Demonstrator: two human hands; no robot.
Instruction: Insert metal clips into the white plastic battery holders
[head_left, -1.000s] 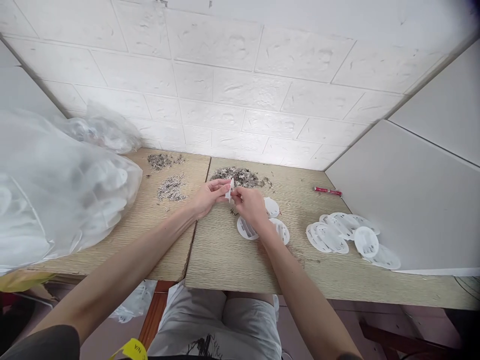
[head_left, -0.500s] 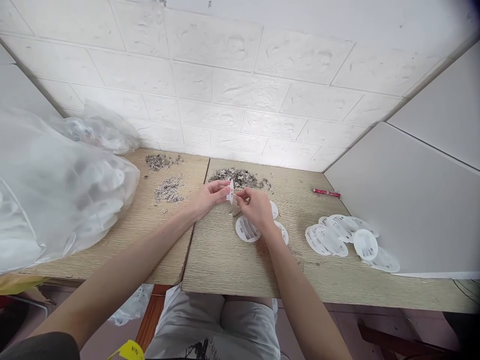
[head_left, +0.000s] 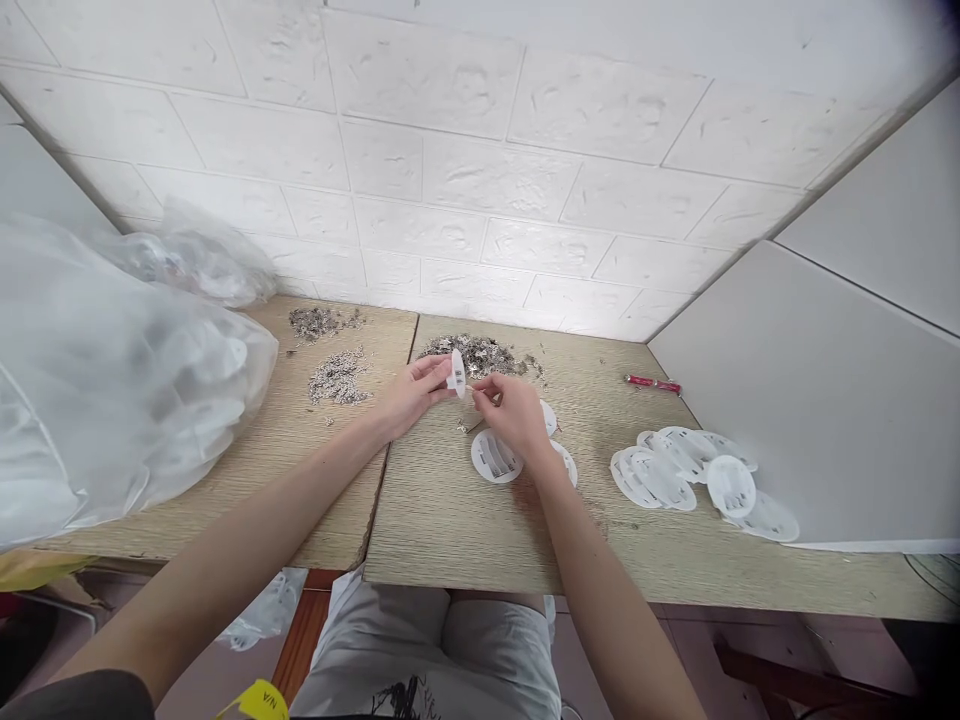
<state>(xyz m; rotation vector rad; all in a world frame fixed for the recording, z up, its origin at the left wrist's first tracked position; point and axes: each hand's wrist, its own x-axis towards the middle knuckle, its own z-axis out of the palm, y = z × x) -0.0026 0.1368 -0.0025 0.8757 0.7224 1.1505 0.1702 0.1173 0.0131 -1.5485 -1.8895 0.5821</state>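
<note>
Gripping a white, dark-slotted disc (head_left: 458, 374) nearly upright in curled left hand (head_left: 412, 398). Pinching something thin (head_left: 470, 388), indistinct, in right hand (head_left: 513, 412).

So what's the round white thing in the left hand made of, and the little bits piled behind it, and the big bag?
The white disc looks like smooth, moulded plastic: thin, with neat slots. The little bits are probably metal, because they're silvery grey. The big bag seems to be thin plastic film: it's creased and cloudy, with shapes showing through.
</note>
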